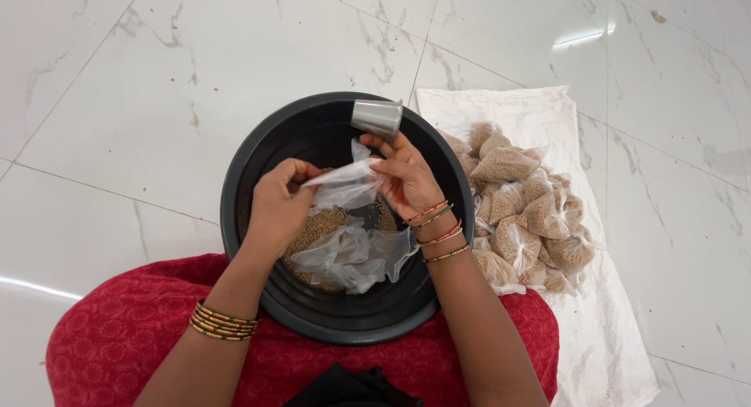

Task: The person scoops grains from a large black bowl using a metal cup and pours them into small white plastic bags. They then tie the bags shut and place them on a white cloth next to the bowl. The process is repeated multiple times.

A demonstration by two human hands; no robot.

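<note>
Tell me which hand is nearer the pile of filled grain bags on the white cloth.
Right. The right hand, holding a steel cup and clear bag, is beside the filled bags; the left hand is farther off, over the black tub.

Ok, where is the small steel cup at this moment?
In the head view, the steel cup is held tipped in the fingers of the right hand, above the far rim of the black tub, just left of the white cloth.

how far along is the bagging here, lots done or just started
Well under way. Done: a pile of filled, tied bags lies on the white cloth. In hand: the left hand and right hand pull at an empty clear bag; the right also holds a steel cup. Left: loose grain in the black tub.
</note>
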